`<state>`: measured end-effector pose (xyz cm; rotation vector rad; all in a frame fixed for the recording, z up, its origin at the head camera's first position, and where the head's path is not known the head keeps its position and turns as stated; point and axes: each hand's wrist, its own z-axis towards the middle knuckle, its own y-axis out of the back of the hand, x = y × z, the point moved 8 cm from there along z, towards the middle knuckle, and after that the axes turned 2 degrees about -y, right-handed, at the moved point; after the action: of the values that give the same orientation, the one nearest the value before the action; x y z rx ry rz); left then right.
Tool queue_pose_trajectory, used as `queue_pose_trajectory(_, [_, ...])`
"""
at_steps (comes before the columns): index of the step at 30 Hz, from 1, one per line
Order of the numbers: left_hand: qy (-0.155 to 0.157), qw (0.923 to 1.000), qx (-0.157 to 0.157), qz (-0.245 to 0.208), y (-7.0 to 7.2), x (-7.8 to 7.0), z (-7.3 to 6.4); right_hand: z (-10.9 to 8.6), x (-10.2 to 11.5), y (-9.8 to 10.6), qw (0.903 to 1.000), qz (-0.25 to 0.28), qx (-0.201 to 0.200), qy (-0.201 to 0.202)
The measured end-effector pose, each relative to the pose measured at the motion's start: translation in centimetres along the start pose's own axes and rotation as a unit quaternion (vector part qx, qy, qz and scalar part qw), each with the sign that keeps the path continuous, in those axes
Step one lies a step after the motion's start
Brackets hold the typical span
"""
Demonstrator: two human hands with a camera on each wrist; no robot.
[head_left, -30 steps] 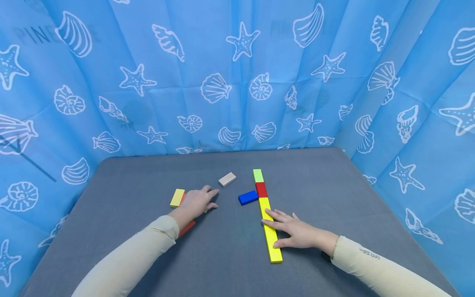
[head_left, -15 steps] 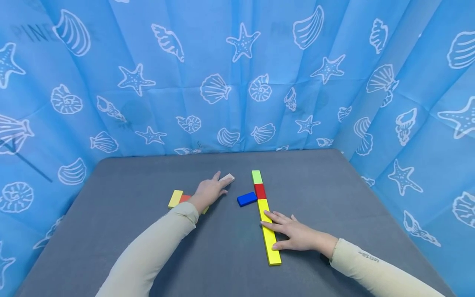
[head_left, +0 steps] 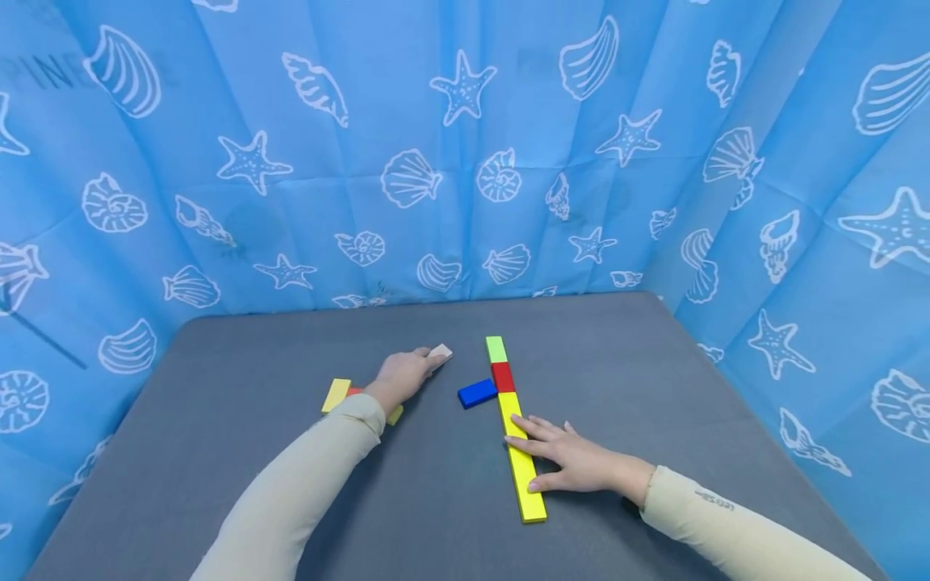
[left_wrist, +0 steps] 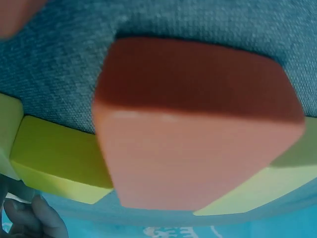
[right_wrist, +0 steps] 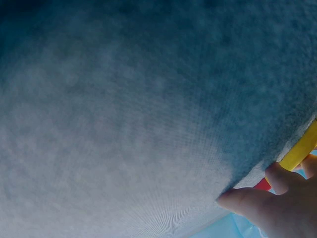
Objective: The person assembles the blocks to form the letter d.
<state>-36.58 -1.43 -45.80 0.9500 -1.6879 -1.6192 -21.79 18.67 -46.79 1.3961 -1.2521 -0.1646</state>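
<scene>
At the far middle of the table, my left hand pinches a white wooden block, whose far end shows past the fingers. Under and beside that wrist lie a red-orange block and yellow blocks, partly hidden by the arm in the head view. Fingers spread, my right hand rests on the long yellow part of a straight row. Farther up this row come a red block and a light green block. A blue block sits at an angle against the row's left side.
A grey cloth-covered table carries all the blocks. Behind it and at both sides hangs a blue curtain with white shells and starfish. A small dark thing shows beneath the right wrist.
My left hand has moved away and to the right, from over the yellow and red-orange blocks to the white block, and now grips it. My right hand stays on the row.
</scene>
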Motion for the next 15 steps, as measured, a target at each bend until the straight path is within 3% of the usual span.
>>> queue_pose_trajectory(9, [0.007, 0.9992, -0.024, -0.033, 0.6, 0.4, -0.6, 0.2, 0.0, -0.1, 1.0, 0.004, 0.005, -0.005])
queue_pose_trajectory(15, [-0.01, 0.9957, -0.079, -0.047, 1.6, 0.4, -2.0, 0.0, -0.1, 0.0, 1.0, -0.002, 0.001, -0.009])
